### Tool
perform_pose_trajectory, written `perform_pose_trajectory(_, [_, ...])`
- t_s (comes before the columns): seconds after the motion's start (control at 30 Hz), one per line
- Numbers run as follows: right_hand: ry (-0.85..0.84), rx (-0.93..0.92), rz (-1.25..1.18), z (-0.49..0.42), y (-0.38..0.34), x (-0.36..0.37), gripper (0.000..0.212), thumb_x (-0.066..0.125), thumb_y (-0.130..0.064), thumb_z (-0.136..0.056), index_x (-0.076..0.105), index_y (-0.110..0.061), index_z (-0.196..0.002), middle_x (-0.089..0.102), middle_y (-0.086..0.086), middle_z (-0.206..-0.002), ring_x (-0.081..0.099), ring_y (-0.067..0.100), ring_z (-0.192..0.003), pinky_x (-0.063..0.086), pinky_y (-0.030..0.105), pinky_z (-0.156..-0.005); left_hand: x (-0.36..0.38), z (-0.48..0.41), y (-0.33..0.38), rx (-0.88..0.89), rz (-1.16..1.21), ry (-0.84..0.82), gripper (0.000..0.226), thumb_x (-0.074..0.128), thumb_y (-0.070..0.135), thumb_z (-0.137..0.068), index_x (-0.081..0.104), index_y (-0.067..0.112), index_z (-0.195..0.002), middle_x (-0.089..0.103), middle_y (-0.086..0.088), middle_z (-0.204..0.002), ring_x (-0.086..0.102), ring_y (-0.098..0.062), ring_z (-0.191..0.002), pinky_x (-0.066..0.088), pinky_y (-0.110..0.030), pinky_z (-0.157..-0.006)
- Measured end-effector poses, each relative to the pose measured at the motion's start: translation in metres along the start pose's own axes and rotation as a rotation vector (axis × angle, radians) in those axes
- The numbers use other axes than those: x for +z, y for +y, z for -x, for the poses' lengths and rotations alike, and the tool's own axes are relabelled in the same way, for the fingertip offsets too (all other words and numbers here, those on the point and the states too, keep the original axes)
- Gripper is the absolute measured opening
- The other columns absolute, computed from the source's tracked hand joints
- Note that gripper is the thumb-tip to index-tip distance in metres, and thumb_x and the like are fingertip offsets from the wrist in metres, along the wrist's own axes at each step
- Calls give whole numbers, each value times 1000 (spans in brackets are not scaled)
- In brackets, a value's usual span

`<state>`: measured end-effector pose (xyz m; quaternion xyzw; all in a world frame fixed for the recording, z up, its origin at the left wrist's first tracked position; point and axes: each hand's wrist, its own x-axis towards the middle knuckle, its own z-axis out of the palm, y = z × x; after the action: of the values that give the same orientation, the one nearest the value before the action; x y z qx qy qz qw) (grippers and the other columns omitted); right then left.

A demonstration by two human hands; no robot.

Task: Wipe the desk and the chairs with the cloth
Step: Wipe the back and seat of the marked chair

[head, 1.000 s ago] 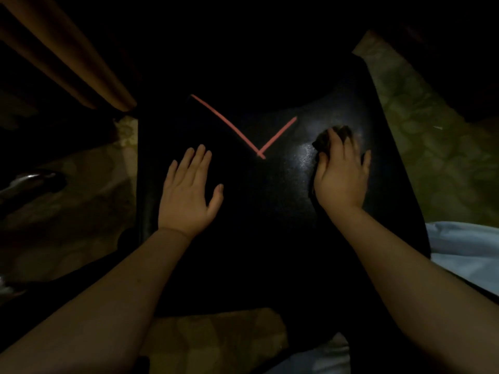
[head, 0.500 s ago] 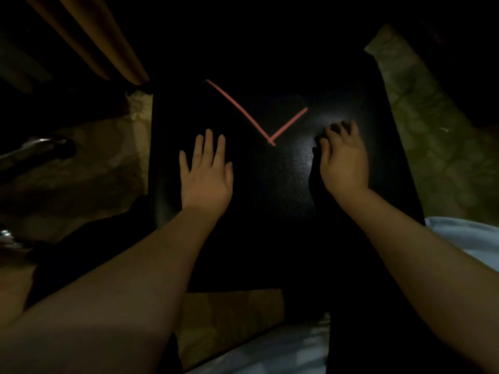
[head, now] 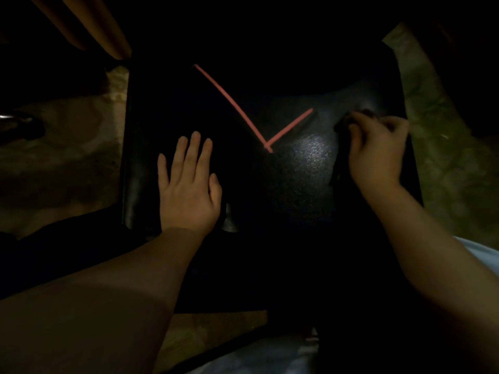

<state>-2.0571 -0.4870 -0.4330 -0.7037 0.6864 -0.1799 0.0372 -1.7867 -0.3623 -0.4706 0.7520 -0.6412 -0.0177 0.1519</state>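
The scene is very dark. A black chair seat (head: 297, 179) with a red V-shaped line (head: 259, 122) fills the middle of the view. My left hand (head: 189, 184) lies flat on the seat's left part, fingers spread, holding nothing. My right hand (head: 375, 152) presses a dark cloth (head: 341, 157) against the seat near its right edge, fingers curled over it. Most of the cloth is hidden under the hand; a dark strip shows along the hand's left side and at the fingertips.
Patterned floor (head: 445, 157) shows to the right and left of the seat. A tan slanted bar (head: 89, 25) runs at the upper left. A dark shiny object (head: 16, 125) sits at the left edge. Pale blue fabric (head: 480, 252) appears at the right edge.
My right hand with the cloth has shifted toward the seat's right edge and its fingers have curled more. My left hand stays flat on the seat. The view has shifted slightly.
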Motion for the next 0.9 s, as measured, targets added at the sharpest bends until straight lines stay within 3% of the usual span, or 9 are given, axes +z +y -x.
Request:
perform_pose_trajectory(0.07, [27, 28, -54, 8, -22, 6, 33, 52, -11, -91, 66, -9, -121, 66, 18, -114, 48, 42, -110, 39, 37, -94, 1, 0, 0, 4, 3, 7, 55, 30, 28, -97, 34, 13, -150, 27, -7, -159, 19, -22, -148, 8, -48, -120])
perform_pose_trajectory(0.2, [-115, -407, -174, 73, -88, 20, 35, 55, -5, -86, 66, -5, -120, 61, 12, -131, 54, 35, -103, 43, 34, -93, 2, 0, 0, 1, 8, 22, 56, 29, 28, -97, 34, 13, -150, 26, -7, -159, 19, -23, -148, 7, -47, -119])
perform_pose_trajectory(0.3, [-177, -608, -149, 69, -78, 18, 34, 52, -13, -91, 66, -5, -121, 61, 10, -132, 51, 31, -104, 45, 35, -94, 3, 0, -1, 10, 3, 28, 56, 29, 28, -96, 33, 12, -150, 27, -8, -158, 20, -24, -148, 9, -50, -119])
perform_pose_trajectory(0.37, [-113, -524, -41, 37, -50, 16, 34, 51, -12, -90, 65, -5, -121, 64, 15, -125, 48, 33, -102, 37, 32, -93, 3, -1, -2, 13, 11, 32, 57, 29, 28, -96, 33, 12, -150, 27, -8, -158, 20, -25, -147, 9, -51, -119])
perform_pose_trajectory(0.47, [10, -37, -23, -12, -11, 7, 36, 51, -9, -93, 62, -3, -126, 62, 24, -121, 48, 41, -116, 36, 34, -101, 4, -1, -1, 4, 18, 30, 57, 30, 28, -95, 33, 12, -150, 26, -8, -158, 20, -24, -147, 9, -51, -119])
perform_pose_trajectory(0.53, [21, 107, -63, -18, -14, 10, 39, 47, -11, -93, 60, -1, -128, 56, 25, -131, 45, 39, -128, 35, 39, -110, 5, -1, -1, 2, 11, 30, 57, 30, 28, -95, 33, 12, -150, 27, -8, -158, 20, -24, -147, 9, -51, -119])
perform_pose_trajectory(0.6, [-36, -26, -100, 3, -37, 19, 42, 48, -7, -90, 57, 0, -130, 51, 23, -138, 43, 37, -132, 32, 43, -114, 5, -1, -1, 3, 7, 27, 57, 30, 28, -94, 33, 12, -150, 26, -8, -158, 19, -24, -147, 9, -51, -119])
perform_pose_trajectory(0.8, [-363, -793, -171, 64, -67, 13, 41, 45, -7, -92, 57, 0, -130, 49, 19, -143, 39, 33, -138, 27, 35, -118, 7, 0, -2, 1, 0, 24, 58, 30, 28, -94, 31, 13, -150, 25, -7, -159, 19, -24, -148, 11, -52, -119])
perform_pose_trajectory(0.9, [-244, -572, -48, -1, -32, 20, 45, 38, -13, -90, 58, -3, -130, 51, 22, -140, 47, 38, -130, 34, 43, -113, 7, -1, -3, 3, 1, 29, 58, 30, 28, -94, 30, 13, -151, 25, -7, -159, 18, -24, -148, 12, -53, -119])
